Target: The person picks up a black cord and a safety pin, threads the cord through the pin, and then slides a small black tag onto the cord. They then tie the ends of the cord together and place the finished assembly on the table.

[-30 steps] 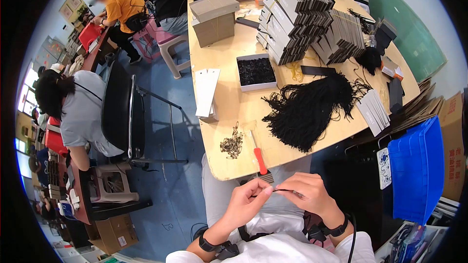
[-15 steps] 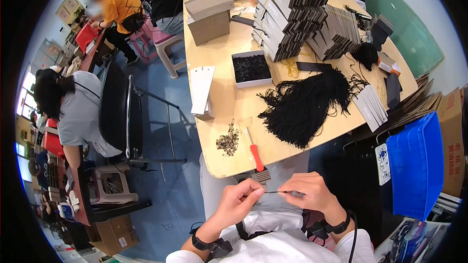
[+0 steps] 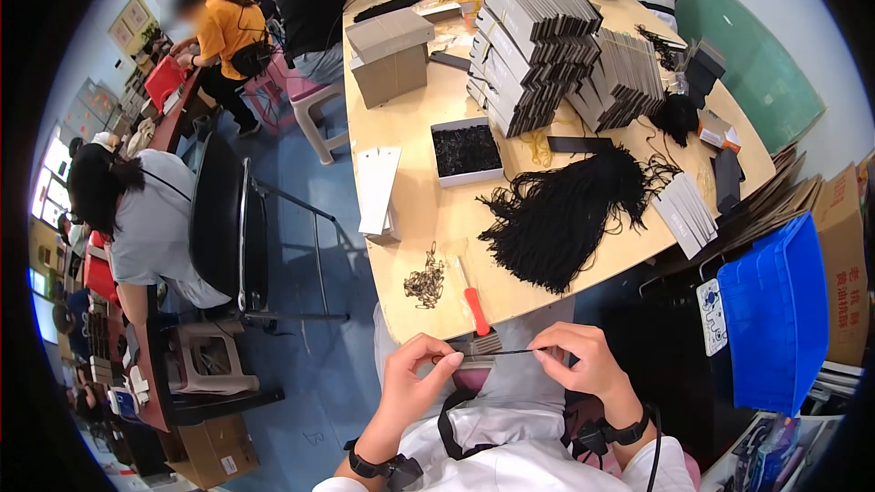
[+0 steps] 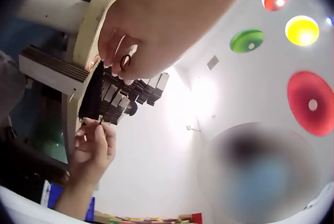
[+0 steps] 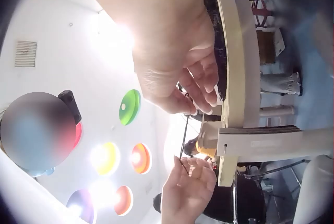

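A thin black cord (image 3: 499, 353) is stretched between the two hands, in front of the person's lap. My left hand (image 3: 415, 384) pinches one end between thumb and fingers. In the left wrist view, a small dark loop of the cord (image 4: 125, 62) shows at that hand's fingers. My right hand (image 3: 588, 366) pinches the other end, its remaining fingers curled. The right wrist view shows the cord (image 5: 185, 136) running straight from one hand to the other. Just beyond the hands is a stack of grey cards (image 5: 261, 143) with a hole near one end.
On the table (image 3: 410, 191) lie a red-handled tool (image 3: 475, 312), a pile of small bronze-coloured pieces (image 3: 424, 282) and a big bunch of black cords (image 3: 565, 219). Behind are a white box (image 3: 474, 179) of small black bits and tall card stacks (image 3: 524, 64). A blue bin (image 3: 775, 310) stands right.
The hands have moved apart, the left one going leftward, and a longer length of cord now shows taut between them. The head view has shifted slightly.
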{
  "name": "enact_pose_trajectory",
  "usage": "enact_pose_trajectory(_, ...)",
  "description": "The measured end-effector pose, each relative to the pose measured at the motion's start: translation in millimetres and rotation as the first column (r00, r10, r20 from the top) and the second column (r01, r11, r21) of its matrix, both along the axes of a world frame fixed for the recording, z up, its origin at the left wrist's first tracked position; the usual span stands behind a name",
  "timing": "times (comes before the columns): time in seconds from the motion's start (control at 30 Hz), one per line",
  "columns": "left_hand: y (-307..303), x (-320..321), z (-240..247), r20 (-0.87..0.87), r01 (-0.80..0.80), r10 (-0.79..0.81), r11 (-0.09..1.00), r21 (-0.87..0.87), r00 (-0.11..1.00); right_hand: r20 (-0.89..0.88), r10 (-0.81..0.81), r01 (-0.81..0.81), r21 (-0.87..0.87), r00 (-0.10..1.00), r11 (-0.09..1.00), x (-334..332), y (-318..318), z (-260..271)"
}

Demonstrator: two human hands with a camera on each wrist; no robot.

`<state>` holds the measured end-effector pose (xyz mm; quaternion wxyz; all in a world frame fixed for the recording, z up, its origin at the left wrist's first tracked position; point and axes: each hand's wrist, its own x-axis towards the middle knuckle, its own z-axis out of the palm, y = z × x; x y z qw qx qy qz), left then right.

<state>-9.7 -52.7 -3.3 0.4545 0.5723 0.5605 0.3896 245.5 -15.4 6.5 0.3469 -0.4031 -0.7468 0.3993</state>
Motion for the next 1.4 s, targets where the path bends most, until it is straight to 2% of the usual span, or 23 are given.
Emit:
enact_pose_trajectory(0.03, 1.0, 1.6, -1.3, 0.266, -0.020, 0.049, 0.994, -0.111, 0.963, -0.030, -0.006, 0.005, -0.010, 1.000, 1.000, -0.5, -0.5, -2.7)
enact_pose_trajectory(0.07, 2.3, 2.7, -2.3, 0.505, -0.007, 0.121, 0.975, -0.222, 0.854, -0.060, -0.013, 0.011, -0.020, 0.998, 1.000, -1.0, -0.8, -5.2)
enact_pose_trajectory(0.1, 3.2, 3.1, -3.1, 0.506, -0.004, 0.117, 0.976, -0.218, 0.855, -0.059, -0.015, 0.014, -0.016, 0.998, 1.000, -1.4, -1.6, -7.1)
enact_pose_trajectory(0.17, 4.8, 4.0, -4.4, 0.714, 0.028, 0.229, 0.944, -0.329, 0.662, -0.070, 0.011, -0.014, -0.046, 0.998, 0.999, -2.6, -3.3, -10.4)
enact_pose_trajectory(0.2, 4.7, 3.2, -6.1, 0.715, 0.031, 0.226, 0.944, -0.327, 0.662, -0.069, 0.008, -0.011, -0.044, 0.998, 0.999, -3.2, -4.5, -12.7)
enact_pose_trajectory(0.27, 3.7, 0.7, -8.9, 0.798, 0.092, 0.251, 0.930, -0.355, 0.547, -0.089, 0.023, -0.030, -0.084, 0.996, 0.996, -4.9, -7.0, -17.5)
enact_pose_trajectory(0.3, 3.9, 1.0, -7.1, 0.798, 0.091, 0.251, 0.931, -0.355, 0.547, -0.089, 0.023, -0.030, -0.083, 0.996, 0.996, -6.0, -8.2, -20.4)
enact_pose_trajectory(0.37, 4.1, 1.8, -1.7, 0.918, 0.265, 0.369, 0.879, -0.396, 0.146, -0.126, 0.039, -0.053, -0.110, 0.991, 0.992, -7.8, -9.7, -24.5)
enact_pose_trajectory(0.4, 4.1, -0.3, -2.5, 0.918, 0.264, 0.368, 0.880, -0.395, 0.147, -0.127, 0.040, -0.054, -0.109, 0.991, 0.993, -8.1, -9.9, -24.8)
enact_pose_trajectory(0.47, 2.6, -8.6, -5.3, 0.944, 0.394, 0.298, 0.857, -0.331, 0.144, -0.176, 0.054, -0.081, -0.149, 0.983, 0.985, -8.5, -11.7, -25.5)
enact_pose_trajectory(0.5, 2.1, -12.0, -2.3, 0.943, 0.393, 0.299, 0.858, -0.332, 0.144, -0.177, 0.056, -0.083, -0.150, 0.983, 0.985, -7.4, -11.9, -25.3)
enact_pose_trajectory(0.57, 1.5, -17.7, 6.1, 0.762, 0.274, 0.222, 0.842, -0.464, 0.608, -0.176, 0.128, -0.157, -0.162, 0.976, 0.974, -4.7, -12.1, -23.9)
enact_pose_trajectory(0.6, 0.8, -19.3, 6.1, 0.762, 0.274, 0.223, 0.842, -0.465, 0.609, -0.177, 0.128, -0.157, -0.163, 0.976, 0.974, -5.2, -13.0, -23.5)
enact_pose_trajectory(0.67, 0.0, -20.8, 4.9, 0.830, 0.328, 0.208, 0.848, -0.417, 0.518, -0.189, 0.164, -0.195, -0.160, 0.968, 0.968, -6.3, -14.9, -22.7)
enact_pose_trajectory(0.7, -0.2, -20.4, 2.4, 0.830, 0.328, 0.208, 0.848, -0.417, 0.518, -0.189, 0.165, -0.196, -0.160, 0.968, 0.968, -6.6, -15.2, -23.0)
enact_pose_trajectory(0.77, -1.4, -18.8, -3.4, 0.899, 0.313, 0.281, 0.867, -0.388, 0.336, -0.215, 0.146, -0.178, -0.138, 0.966, 0.974, -6.9, -16.2, -23.9)
enact_pose_trajectory(1.07, -7.4, -11.1, -2.7, 0.901, 0.169, 0.319, 0.910, -0.378, 0.294, -0.256, 0.124, -0.146, -0.072, 0.959, 0.987, -11.5, -24.8, -23.0)
enact_pose_trajectory(1.2, -7.4, -20.6, 0.5, 0.908, 0.231, 0.296, 0.900, -0.369, 0.297, -0.267, 0.140, -0.167, -0.080, 0.954, 0.983, -12.4, -31.0, -23.1)
enact_pose_trajectory(1.27, -7.6, -24.3, 5.8, 0.781, 0.142, 0.206, 0.925, -0.352, 0.590, -0.245, 0.160, -0.187, -0.089, 0.956, 0.978, -14.0, -32.5, -26.8)
enact_pose_trajectory(1.4, -10.5, -26.4, 3.7, 0.747, 0.181, 0.157, 0.919, -0.350, 0.645, -0.232, 0.180, -0.202, -0.074, 0.956, 0.976, -13.4, -32.2, -24.7)
